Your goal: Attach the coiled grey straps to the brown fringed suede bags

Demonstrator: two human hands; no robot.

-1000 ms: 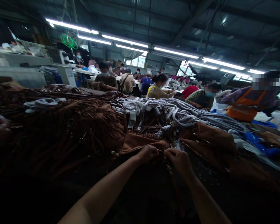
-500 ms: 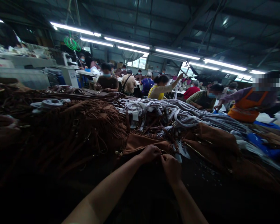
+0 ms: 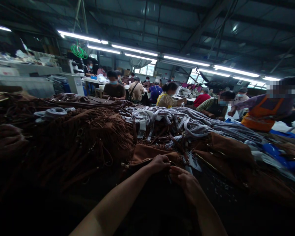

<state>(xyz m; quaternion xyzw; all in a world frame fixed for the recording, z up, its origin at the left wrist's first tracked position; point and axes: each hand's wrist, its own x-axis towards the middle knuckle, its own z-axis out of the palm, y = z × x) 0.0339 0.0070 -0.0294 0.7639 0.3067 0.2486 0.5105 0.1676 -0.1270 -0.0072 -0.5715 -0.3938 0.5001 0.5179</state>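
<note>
A brown suede-like bag lies in front of me with its gold-coloured zip edge towards me. My left hand is closed on that near edge, its fingertips hidden from view. Close beside it, my right hand has its thumb and fingers pressed together at the bag's edge. A thin pale piece pokes out below the right fingers; its kind is too dark and small to make out. Brown straps with metal clasps lie just behind the bag.
Fringed brown bags are heaped to the left. Grey-wrapped straps stretch behind, and more brown bags lie to the right, near a blue plastic piece. Across the table stands a person in an orange apron; several others sit beyond.
My right hand has turned and dropped slightly, its fingers longer in view, and the thin pale piece now shows beneath. My left hand stays at the bag. A yellow-clad co-worker's raised arm has come down.
</note>
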